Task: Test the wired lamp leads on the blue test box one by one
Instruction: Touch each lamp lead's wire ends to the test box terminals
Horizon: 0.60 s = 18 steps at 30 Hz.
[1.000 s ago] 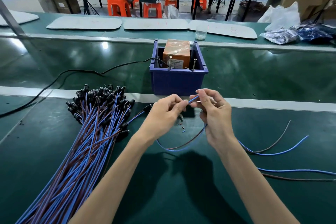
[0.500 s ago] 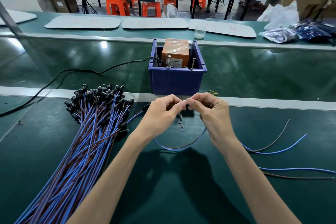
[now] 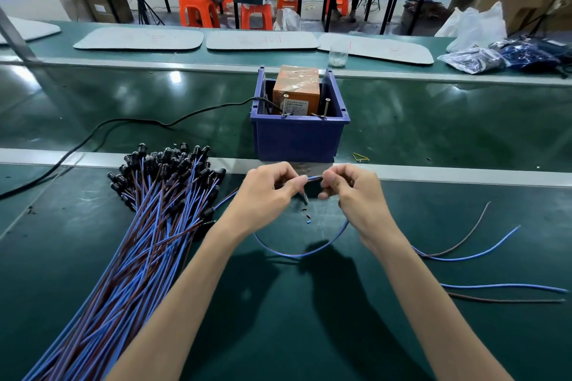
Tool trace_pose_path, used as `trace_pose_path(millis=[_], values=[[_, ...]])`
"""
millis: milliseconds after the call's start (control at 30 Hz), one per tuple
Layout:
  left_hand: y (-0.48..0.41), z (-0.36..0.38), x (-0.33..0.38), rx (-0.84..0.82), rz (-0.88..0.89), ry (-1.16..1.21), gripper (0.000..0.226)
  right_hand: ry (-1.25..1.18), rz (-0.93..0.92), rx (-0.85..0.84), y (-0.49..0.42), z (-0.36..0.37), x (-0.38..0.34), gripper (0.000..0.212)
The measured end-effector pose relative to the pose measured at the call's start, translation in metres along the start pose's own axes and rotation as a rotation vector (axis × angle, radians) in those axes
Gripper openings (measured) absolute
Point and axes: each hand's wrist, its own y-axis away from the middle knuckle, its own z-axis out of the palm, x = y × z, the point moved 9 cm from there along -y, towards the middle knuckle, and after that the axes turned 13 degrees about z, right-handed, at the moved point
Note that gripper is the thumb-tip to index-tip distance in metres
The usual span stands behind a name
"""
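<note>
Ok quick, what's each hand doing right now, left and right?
Left hand: closed, pinching the blue-and-brown lamp lead near its bare end.
Right hand: closed, pinching the same lead.

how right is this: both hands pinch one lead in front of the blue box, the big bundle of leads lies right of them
One slip: the head view shows the big bundle of leads left of both hands. The left hand and right hand do pinch one lead in front of the blue box.

Your left hand [image 3: 266, 192] and right hand [image 3: 356, 195] sit close together, forearms converging, both sets of fingers [image 3: 293, 186] pinching one lead [image 3: 313, 178].
</note>
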Motion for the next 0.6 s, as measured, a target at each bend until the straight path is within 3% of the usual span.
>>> trace_pose_path(millis=[200,300,500,600], values=[[0.001,-0.012,-0.003,0.168,-0.038,0.171,0.028,0.011,0.097,0.122,-0.005,-0.012,0.014,0.029],[0.001,-0.011,-0.002,0.244,-0.053,0.35,0.027,-0.024,0.142,0.004,-0.001,0.003,0.014,0.033],[0.004,0.003,0.016,0.348,0.013,0.526,0.022,-0.714,0.187,-0.379,0.02,0.054,0.007,0.033],[0.006,-0.001,0.008,0.465,-0.045,0.612,0.023,-0.903,0.235,-0.351,0.018,0.056,0.014,0.025]])
